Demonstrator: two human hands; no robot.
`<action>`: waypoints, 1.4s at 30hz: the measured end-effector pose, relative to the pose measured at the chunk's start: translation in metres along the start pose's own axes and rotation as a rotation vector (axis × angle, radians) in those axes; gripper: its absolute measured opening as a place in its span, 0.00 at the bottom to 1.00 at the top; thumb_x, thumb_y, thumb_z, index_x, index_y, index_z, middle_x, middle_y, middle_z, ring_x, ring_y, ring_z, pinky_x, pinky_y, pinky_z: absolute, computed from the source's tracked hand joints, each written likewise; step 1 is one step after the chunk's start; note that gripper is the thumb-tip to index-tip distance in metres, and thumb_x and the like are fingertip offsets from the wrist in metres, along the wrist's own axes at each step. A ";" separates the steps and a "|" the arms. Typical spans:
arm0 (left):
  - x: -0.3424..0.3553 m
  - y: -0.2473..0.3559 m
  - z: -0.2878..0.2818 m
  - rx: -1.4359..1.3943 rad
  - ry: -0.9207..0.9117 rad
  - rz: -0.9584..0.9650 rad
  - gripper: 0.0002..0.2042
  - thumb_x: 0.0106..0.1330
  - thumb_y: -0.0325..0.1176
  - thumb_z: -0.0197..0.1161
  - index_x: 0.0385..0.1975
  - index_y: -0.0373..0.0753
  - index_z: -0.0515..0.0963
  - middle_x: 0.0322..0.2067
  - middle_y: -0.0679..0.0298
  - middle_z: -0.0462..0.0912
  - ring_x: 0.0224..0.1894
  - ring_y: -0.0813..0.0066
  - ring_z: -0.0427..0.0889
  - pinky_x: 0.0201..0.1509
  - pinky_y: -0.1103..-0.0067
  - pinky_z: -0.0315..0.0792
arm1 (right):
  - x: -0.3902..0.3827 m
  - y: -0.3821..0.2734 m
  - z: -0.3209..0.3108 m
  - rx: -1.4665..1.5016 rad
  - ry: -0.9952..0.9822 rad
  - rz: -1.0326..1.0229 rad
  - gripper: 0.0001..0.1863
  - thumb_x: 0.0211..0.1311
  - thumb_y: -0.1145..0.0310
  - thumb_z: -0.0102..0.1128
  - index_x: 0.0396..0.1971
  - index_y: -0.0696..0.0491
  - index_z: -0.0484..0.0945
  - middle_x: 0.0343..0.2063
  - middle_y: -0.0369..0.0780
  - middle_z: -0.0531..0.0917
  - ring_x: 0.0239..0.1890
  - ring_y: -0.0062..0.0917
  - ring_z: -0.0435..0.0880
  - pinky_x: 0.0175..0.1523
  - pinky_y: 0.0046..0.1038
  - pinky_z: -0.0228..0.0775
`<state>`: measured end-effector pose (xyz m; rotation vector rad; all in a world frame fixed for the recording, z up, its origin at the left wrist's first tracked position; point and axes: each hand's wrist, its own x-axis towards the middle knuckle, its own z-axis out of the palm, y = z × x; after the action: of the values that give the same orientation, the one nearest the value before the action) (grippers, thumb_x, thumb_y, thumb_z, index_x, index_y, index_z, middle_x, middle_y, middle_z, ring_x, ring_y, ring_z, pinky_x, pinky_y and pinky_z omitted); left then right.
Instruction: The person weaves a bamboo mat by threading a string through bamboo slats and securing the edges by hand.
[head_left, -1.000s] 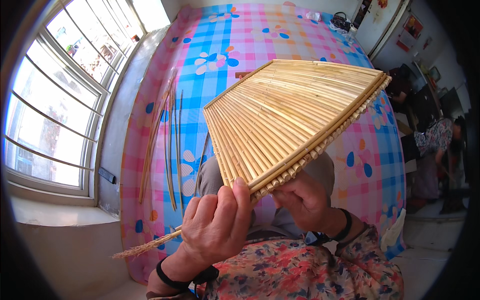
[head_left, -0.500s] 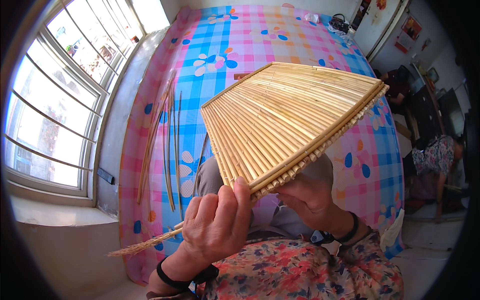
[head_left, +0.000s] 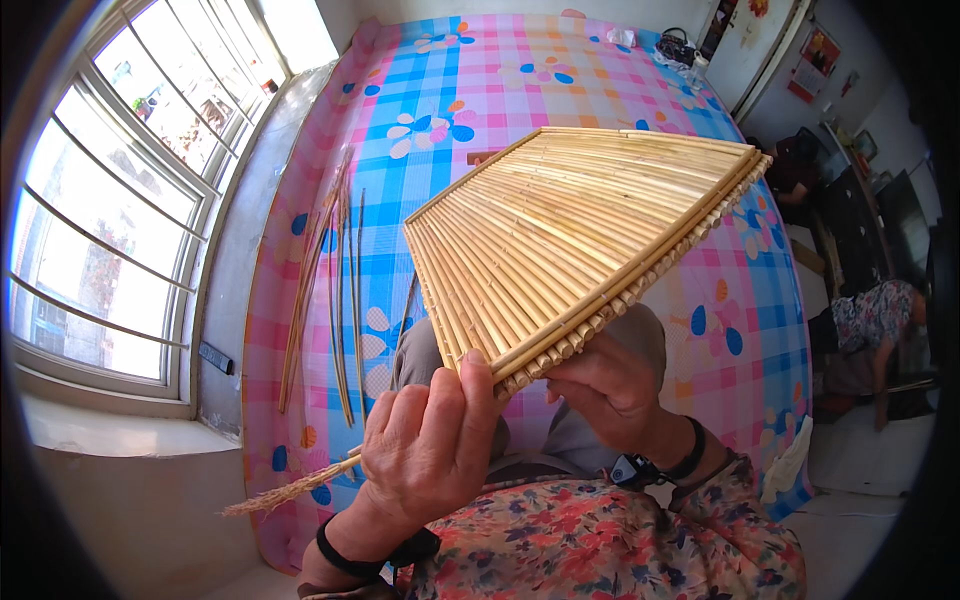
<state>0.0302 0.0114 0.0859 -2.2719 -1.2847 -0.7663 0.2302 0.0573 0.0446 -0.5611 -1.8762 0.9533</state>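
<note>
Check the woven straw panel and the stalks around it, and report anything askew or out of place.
Nothing looks damaged. The woven straw panel is held tilted by the left hand and right hand. One tufted stalk juts out past the left hand. Loose stalks lie roughly parallel on the checked cloth.

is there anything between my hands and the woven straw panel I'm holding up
Nothing visible. The left hand grips the woven straw panel at its near corner, and the right hand supports it from beneath. A loose stalk pokes out past the left hand.

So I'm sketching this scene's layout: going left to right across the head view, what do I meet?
Window → loose straw stalks on the checked cloth → left hand → woven straw panel → right hand → another person.
</note>
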 end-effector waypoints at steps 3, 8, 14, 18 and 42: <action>0.000 -0.001 -0.001 -0.008 -0.022 0.003 0.15 0.59 0.30 0.63 0.43 0.27 0.77 0.28 0.59 0.76 0.20 0.77 0.69 0.20 0.80 0.60 | -0.001 0.001 -0.001 -0.017 -0.024 0.011 0.12 0.61 0.84 0.55 0.44 0.61 0.76 0.44 0.48 0.76 0.34 0.27 0.82 0.35 0.25 0.77; 0.002 -0.003 0.001 0.023 0.006 0.010 0.15 0.59 0.30 0.63 0.43 0.26 0.77 0.28 0.59 0.76 0.20 0.76 0.69 0.21 0.80 0.61 | -0.002 0.000 0.000 0.052 0.007 0.116 0.15 0.58 0.80 0.60 0.46 0.55 0.78 0.48 0.47 0.77 0.50 0.36 0.79 0.51 0.29 0.73; -0.001 -0.002 0.000 0.010 0.000 0.017 0.15 0.59 0.29 0.62 0.43 0.26 0.77 0.28 0.58 0.76 0.21 0.76 0.69 0.21 0.80 0.62 | -0.001 -0.003 0.010 0.057 0.055 0.089 0.12 0.60 0.83 0.56 0.44 0.58 0.77 0.43 0.45 0.77 0.39 0.27 0.79 0.41 0.25 0.72; -0.001 0.000 -0.001 0.013 -0.038 0.038 0.15 0.60 0.29 0.61 0.43 0.25 0.77 0.27 0.58 0.75 0.21 0.76 0.69 0.21 0.80 0.61 | -0.005 -0.003 0.013 0.045 0.098 0.064 0.09 0.63 0.84 0.51 0.41 0.62 0.75 0.39 0.43 0.75 0.27 0.19 0.76 0.29 0.20 0.69; -0.004 0.000 -0.003 0.017 -0.047 0.030 0.14 0.58 0.28 0.60 0.42 0.27 0.78 0.27 0.59 0.75 0.21 0.76 0.69 0.21 0.80 0.60 | -0.018 -0.010 0.002 0.160 0.022 0.340 0.09 0.63 0.76 0.58 0.43 0.57 0.79 0.25 0.40 0.82 0.21 0.16 0.78 0.26 0.19 0.69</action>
<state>0.0280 0.0073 0.0858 -2.3034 -1.2695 -0.6934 0.2374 0.0380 0.0423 -0.8054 -1.6958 1.2998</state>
